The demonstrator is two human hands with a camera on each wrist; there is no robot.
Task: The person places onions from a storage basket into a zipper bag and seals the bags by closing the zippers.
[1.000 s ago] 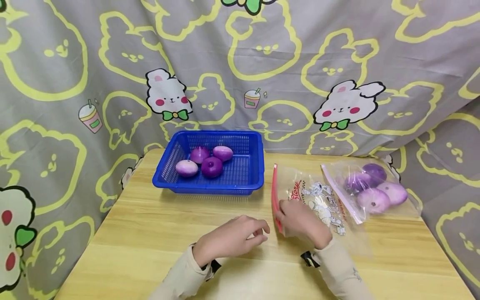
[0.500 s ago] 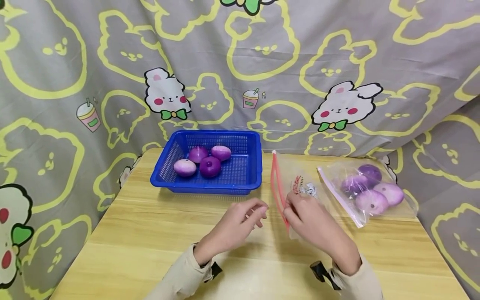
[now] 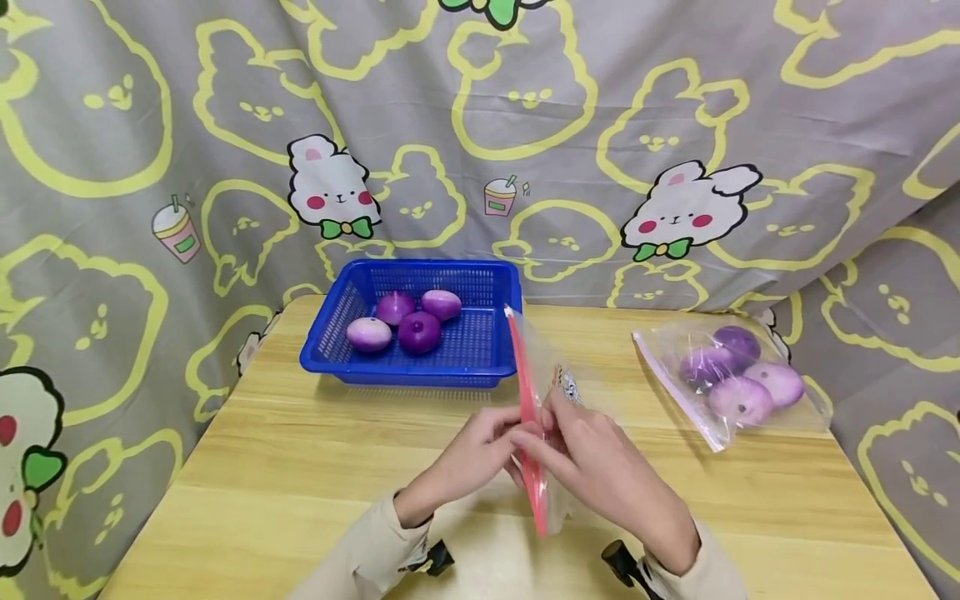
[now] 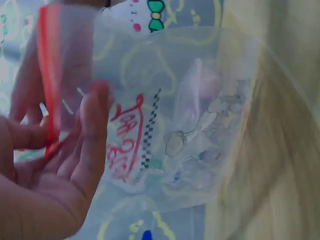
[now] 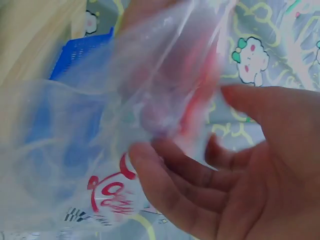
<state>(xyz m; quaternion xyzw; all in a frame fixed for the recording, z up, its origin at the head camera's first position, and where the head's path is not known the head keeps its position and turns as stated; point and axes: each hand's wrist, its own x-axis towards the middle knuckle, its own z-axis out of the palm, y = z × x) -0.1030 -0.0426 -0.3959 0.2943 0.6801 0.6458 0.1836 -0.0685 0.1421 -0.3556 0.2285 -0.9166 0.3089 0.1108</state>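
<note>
Pale sleeves [image 3: 356, 554] reach in from the bottom edge as two hands meet over a bag [image 4: 135, 65] at the lower centre of the frame. The left hand [image 3: 476, 452] pinches the bag's red strip [image 3: 524, 379] between thumb and fingers; the right hand [image 3: 611, 467] grips the same edge, thumb across the strip and fingers against the film, though blur hides exactly where their tips press. The clear bag, printed with red lettering and cartoon figures, is held up on edge, its film trailing to the right. It looks light, limp and slick, apt to crumple or slide, and a hard tug could stretch it. The stiffer strip seems the surer place to take hold, one hand on each side. Beyond, on the wooden table [image 3: 285, 475], a second bag [image 3: 675, 390] lies at right with four bagged onions [image 3: 741, 402] inside, well apart from the hands. Left of centre stands a blue basket [image 3: 408, 376], four basket onions [image 3: 420, 333] grouped towards its left; the strip's upper end overlaps its right side in this view. A grey, yellow-patterned curtain [image 3: 420, 100] fills the background.
</note>
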